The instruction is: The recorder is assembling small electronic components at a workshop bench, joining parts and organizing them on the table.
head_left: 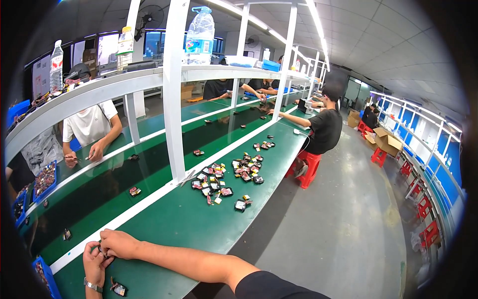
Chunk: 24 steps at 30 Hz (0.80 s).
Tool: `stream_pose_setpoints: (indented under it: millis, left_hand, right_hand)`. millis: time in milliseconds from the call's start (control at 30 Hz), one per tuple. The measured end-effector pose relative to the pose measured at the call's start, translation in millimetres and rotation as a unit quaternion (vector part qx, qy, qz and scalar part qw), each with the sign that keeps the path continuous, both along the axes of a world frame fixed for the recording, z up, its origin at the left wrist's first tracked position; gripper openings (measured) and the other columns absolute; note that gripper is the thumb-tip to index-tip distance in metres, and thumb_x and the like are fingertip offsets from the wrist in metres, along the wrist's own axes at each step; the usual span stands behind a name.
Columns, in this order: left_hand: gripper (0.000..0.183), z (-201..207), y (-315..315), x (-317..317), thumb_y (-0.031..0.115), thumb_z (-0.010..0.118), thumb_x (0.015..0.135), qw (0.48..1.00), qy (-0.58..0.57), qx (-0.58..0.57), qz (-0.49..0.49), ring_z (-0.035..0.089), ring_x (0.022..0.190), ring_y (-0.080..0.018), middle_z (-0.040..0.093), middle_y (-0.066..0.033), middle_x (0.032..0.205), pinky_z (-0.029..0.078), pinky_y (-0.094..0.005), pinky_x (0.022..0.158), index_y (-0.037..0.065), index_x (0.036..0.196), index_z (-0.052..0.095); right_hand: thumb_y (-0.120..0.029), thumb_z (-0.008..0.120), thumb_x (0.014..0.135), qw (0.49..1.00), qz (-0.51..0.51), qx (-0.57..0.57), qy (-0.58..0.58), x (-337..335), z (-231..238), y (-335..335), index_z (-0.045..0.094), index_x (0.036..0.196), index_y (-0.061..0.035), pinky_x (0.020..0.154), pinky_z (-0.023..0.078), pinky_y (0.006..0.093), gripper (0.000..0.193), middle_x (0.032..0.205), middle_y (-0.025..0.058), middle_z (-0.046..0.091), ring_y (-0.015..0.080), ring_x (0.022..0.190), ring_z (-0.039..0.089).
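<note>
My left hand (92, 264), with a metal-banded watch (93, 285) at the wrist, is closed at the near left of the green bench. Against it, my right hand (119, 244) is closed too, its fingertips meeting the left ones. A small dark thing shows between the fingers, mostly hidden, and I cannot make out its kind. Just right of my left wrist lies a small black part with a reddish wire bundle and a pale label (118, 288). Farther along the bench, a loose heap of similar small parts (213, 179) is spread out.
A dark conveyor belt (164, 172) carrying scattered parts runs beyond the white rail (124, 215). A white post (174, 99) stands at the rail. A blue bin (46, 276) sits at the near left. Co-workers sit across the belt and farther along; red stools (311, 169) stand in the aisle.
</note>
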<state>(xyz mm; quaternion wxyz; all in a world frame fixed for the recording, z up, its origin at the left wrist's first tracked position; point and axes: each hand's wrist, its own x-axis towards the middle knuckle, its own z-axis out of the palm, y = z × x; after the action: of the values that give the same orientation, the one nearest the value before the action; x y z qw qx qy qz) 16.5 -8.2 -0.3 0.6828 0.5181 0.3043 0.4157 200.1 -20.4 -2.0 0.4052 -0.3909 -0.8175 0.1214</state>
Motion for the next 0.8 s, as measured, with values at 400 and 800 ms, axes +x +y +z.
stream_pose_setpoints:
  millis: [400,800]
  left_hand:
    - [0.040,2.7,-4.1,-0.4,0.000,0.061,0.083,0.999,0.018,0.039,-0.030,0.065,0.096,-0.0168,0.063,-0.0088,0.110,0.061,-0.0339,0.078,0.009,0.117,0.043]
    - [0.030,-6.3,5.4,-0.7,0.001,0.055,0.091,0.999,-0.007,0.017,-0.034,0.068,0.091,-0.0203,0.065,-0.0123,0.107,0.062,-0.0350,0.076,0.006,0.117,0.042]
  right_hand:
    - [-0.007,0.067,0.071,0.997,-0.004,0.024,0.071,-2.5,0.5,-4.7,0.061,0.068,-0.0023,0.087,0.045,0.0384,0.008,0.108,0.0134,0.053,0.0296,0.102,0.050]
    - [-0.008,0.068,0.071,0.996,0.049,-0.039,0.062,5.0,5.8,-8.0,0.065,0.073,-0.0006,0.094,0.044,0.0369,0.008,0.112,0.0121,0.054,0.0296,0.113,0.048]
